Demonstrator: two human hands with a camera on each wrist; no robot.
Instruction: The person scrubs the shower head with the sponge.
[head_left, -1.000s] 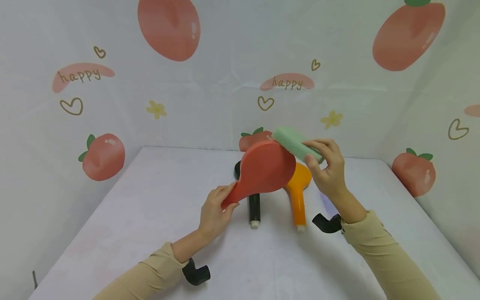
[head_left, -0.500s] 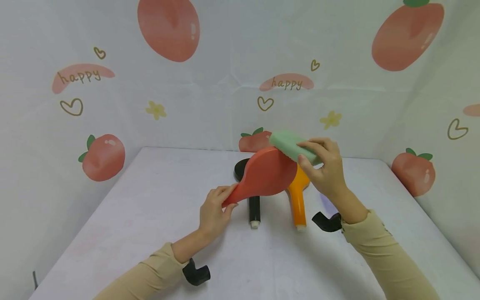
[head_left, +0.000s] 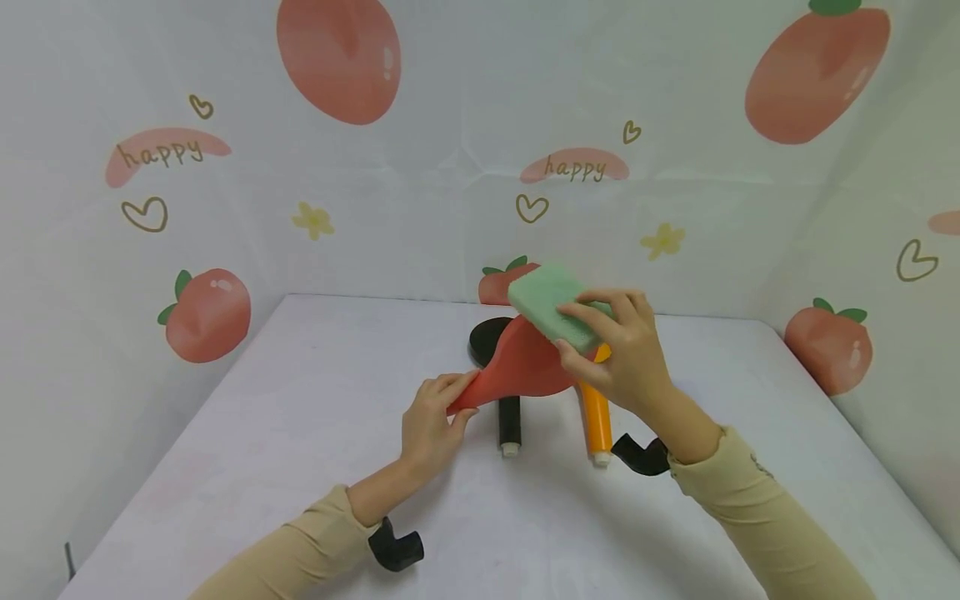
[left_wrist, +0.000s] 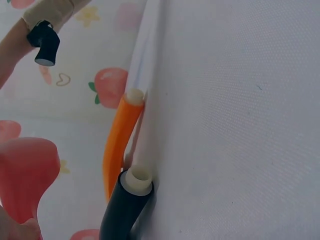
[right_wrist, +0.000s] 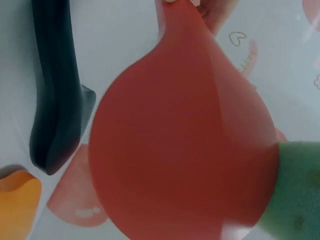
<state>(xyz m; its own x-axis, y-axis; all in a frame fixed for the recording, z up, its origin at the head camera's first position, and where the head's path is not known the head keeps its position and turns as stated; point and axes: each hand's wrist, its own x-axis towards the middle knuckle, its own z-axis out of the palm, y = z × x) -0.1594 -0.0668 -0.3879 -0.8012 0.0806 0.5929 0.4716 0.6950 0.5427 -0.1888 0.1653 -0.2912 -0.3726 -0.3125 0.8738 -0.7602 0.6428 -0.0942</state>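
Note:
My left hand grips the handle of a red handheld shower head, holding it tilted above the table with its round end to the right. A pale green sponge is pinched between the thumb and fingers of my right hand. Seen from the head, the sponge covers the upper right of the round end. In the right wrist view, the sponge meets the edge of the red head. The left wrist view shows only part of my left hand, at the lower left corner.
On the white table, a black shower head and an orange shower head lie behind the red one, white ends toward me. A fruit-printed cloth hangs behind. Black curved pieces sit at both wrists.
My right hand has moved left and slightly down with the sponge, which now lies over more of the red shower head. The red shower head has dropped a little and tilted.

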